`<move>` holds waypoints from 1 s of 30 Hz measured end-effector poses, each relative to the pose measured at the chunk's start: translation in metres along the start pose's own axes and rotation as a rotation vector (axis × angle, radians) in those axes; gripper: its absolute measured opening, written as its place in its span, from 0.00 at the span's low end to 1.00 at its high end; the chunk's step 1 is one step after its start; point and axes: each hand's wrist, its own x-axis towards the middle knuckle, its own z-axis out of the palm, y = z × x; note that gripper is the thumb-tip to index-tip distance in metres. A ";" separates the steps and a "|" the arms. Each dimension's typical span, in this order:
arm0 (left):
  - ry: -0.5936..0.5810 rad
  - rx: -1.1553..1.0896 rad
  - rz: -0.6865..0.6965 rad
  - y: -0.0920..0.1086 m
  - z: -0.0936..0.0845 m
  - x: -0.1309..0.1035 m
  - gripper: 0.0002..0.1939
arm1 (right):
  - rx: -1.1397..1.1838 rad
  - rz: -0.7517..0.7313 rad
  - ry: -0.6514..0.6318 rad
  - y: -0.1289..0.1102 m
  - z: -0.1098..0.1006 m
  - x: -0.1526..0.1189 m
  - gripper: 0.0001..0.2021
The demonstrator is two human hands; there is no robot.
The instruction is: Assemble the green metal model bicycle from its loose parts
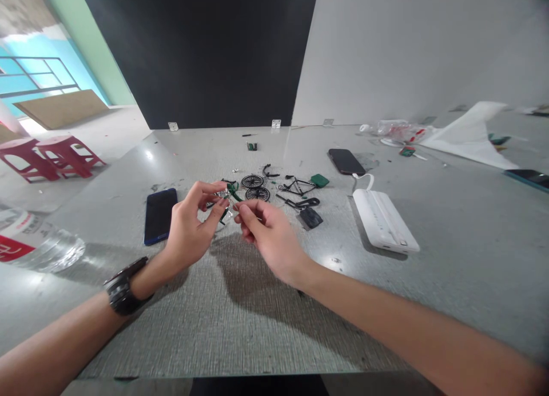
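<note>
My left hand, with a black watch on its wrist, pinches a small part whose shape is blurred. Close beside it, my right hand has thumb and fingers pressed together on something too small to name. A green curved piece shows between the two hands. Just beyond them lie two small black spoked wheels. Right of the wheels is a miniature black bicycle frame, with a green piece at its end. Nearer to me are a black part with a loop and a dark block.
A blue phone and a water bottle are at the left. On the right are a dark phone, a white power bank with a cable, and crumpled plastic. A black panel stands behind.
</note>
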 end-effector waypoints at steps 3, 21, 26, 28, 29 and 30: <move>-0.003 0.006 -0.005 0.000 0.000 0.000 0.08 | -0.009 0.001 -0.014 0.000 0.000 0.000 0.13; -0.014 0.023 0.029 0.002 0.001 -0.001 0.08 | 0.027 0.057 -0.042 -0.001 0.002 -0.002 0.15; -0.016 0.031 0.026 0.000 0.001 -0.001 0.08 | -0.107 0.007 0.000 -0.001 0.000 -0.004 0.15; -0.020 0.026 0.027 0.000 0.001 -0.001 0.08 | -0.119 0.013 0.008 0.000 -0.001 -0.005 0.14; -0.022 0.024 0.028 0.000 0.000 -0.002 0.08 | -0.116 0.015 0.008 0.000 -0.001 -0.005 0.13; -0.023 0.024 0.030 0.000 0.001 -0.002 0.08 | -0.109 0.015 0.003 0.000 0.000 -0.004 0.12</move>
